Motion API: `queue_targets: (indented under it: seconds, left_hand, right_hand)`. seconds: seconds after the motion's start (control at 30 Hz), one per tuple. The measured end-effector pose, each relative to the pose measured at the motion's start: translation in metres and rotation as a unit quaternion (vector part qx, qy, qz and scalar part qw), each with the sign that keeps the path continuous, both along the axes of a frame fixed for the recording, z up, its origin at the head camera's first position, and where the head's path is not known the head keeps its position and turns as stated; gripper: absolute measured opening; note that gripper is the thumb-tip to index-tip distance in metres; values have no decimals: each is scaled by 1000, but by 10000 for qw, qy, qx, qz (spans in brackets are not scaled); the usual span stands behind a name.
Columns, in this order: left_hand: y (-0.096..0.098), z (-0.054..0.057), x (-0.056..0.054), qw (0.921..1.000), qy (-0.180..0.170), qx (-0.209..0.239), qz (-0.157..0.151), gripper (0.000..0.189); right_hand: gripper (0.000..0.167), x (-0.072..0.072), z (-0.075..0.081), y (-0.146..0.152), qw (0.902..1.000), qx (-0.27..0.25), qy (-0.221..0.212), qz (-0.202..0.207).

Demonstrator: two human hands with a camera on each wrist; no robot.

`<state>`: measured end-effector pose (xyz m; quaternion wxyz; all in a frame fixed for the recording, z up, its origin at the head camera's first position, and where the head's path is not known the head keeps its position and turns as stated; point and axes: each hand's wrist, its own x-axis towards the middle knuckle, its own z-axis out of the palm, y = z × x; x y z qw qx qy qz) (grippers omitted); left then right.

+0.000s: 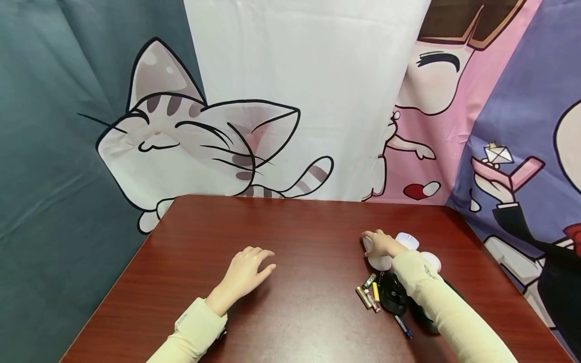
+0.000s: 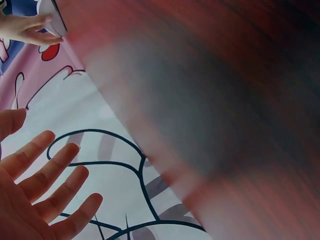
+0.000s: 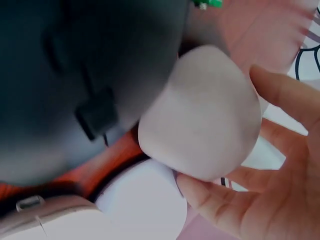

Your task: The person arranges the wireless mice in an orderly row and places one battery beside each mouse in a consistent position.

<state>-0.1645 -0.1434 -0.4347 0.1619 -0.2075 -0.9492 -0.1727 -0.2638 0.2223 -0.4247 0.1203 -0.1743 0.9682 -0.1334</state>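
My right hand (image 1: 381,244) reaches to the far right of the table. Its thumb and fingers are round one end of a pale, smooth computer mouse (image 3: 205,115), gripping it by the sides. A second white mouse (image 1: 407,240) lies just beyond that hand, and a white rounded thing (image 1: 431,261) sits right of the wrist. Nearer is a black rounded device (image 1: 392,293), partly covered by the right sleeve. My left hand (image 1: 245,269) hovers over the table left of centre, holding nothing; its fingers are spread and relaxed in the left wrist view.
Several small batteries (image 1: 364,297) lie left of the black device. A blue pen (image 1: 403,326) is in front of it, beside another black object (image 1: 424,317) half under the right forearm. The brown table (image 1: 290,227) ends at a printed cloth backdrop (image 1: 308,75).
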Motion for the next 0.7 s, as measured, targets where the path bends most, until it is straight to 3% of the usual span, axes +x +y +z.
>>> queue_targets:
  seconds: [0.2,0.47,0.7]
  left_hand:
    - [-3,1,0,9999,-57,-57,87,27]
    - [-6,8,0,9998,34,-54,183,27]
    - [-10,11,-1,9997,14,-10,248,27]
  right_hand:
    - [61,-4,3,-1,9994,105,-318,-2]
    - [58,-12,1,2,9999,15,-51,118]
    - [65,-17,7,-12,9998,-119,71,-144]
